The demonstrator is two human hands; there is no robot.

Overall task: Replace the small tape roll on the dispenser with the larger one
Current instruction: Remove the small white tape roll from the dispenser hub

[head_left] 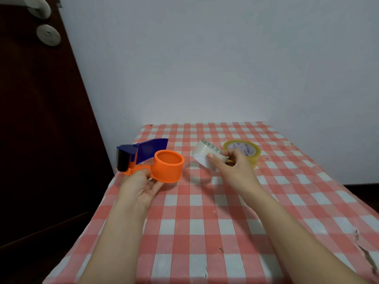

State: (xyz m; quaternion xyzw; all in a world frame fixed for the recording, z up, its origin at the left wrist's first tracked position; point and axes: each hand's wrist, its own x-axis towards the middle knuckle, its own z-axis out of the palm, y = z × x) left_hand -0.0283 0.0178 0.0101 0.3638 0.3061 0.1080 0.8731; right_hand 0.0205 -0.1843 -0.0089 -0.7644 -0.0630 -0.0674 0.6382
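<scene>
Red-checked tablecloth [205, 222] against white wall [205, 58]; dark door [30, 119] left.

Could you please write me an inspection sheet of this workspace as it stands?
Surface: table under a red-and-white checked cloth, torn at the right edge.
Job's things: orange dispenser with a bare hub; small clear roll off the dispenser; larger yellowish roll lying flat on the cloth.
Clutter: nothing seen.
Hands: left hand holds the dispenser from below; right hand pinches the small clear roll.
Cables: nothing seen.
Surroundings: pale wall behind; dark wooden door at left.
</scene>
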